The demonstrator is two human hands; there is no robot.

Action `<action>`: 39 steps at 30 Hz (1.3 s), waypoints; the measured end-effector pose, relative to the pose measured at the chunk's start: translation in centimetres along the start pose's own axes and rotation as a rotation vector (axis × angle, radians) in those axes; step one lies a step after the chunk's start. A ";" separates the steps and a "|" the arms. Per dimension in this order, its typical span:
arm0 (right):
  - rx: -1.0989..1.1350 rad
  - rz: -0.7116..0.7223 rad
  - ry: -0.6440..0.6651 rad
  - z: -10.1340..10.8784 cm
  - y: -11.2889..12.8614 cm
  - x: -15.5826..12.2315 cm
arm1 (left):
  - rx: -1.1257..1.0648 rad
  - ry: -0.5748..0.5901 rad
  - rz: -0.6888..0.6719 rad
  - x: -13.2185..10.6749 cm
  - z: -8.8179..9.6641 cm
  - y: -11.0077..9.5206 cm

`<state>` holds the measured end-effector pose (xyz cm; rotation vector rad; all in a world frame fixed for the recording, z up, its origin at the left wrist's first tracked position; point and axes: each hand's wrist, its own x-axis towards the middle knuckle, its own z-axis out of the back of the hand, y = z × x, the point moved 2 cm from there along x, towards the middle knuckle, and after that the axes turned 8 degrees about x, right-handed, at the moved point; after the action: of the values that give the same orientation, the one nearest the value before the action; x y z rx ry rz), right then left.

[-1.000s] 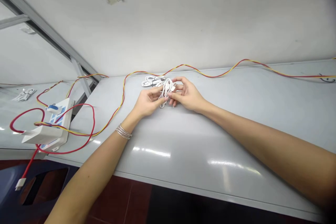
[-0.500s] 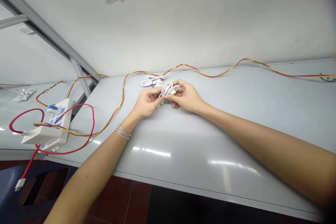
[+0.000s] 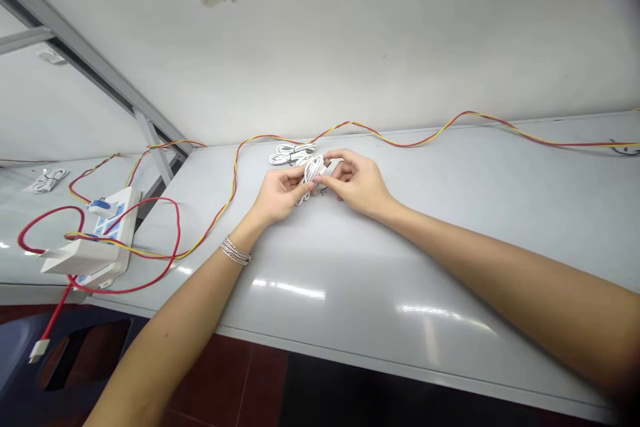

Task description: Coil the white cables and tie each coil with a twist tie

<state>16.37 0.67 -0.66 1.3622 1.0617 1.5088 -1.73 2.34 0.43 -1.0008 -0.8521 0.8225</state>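
Note:
My left hand (image 3: 281,196) pinches a coiled white USB cable (image 3: 313,168) between thumb and fingers, a little above the grey table. From the right, my right hand (image 3: 361,184) has its thumb tip on the same coil and its fingers curled by the plug end. A thin black twist tie (image 3: 323,191) sticks out below the coil, near the right fingertips; its other end is hidden. Just behind my hands, other white cable coils (image 3: 286,154) lie on the table, bound with a dark tie.
A red and yellow twisted wire (image 3: 410,145) runs along the table's back edge. At left are a white power strip (image 3: 129,203), a white adapter (image 3: 80,257) and a looped red cable (image 3: 179,227). Another white coil (image 3: 47,180) lies far left, past a metal frame (image 3: 150,137).
The coil has turned slightly and shifted left in my hands. The right fingers have moved along it, the metal plug tip is now less visible, and the black tie shows below.

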 end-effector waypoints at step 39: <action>-0.138 0.132 0.031 -0.4 -0.1 -0.2 | 0.262 -0.077 0.076 -0.3 0.4 -1.0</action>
<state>16.03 0.53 -0.83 1.3380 0.8832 1.6720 -2.09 1.89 1.40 -0.7784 -0.7528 1.0152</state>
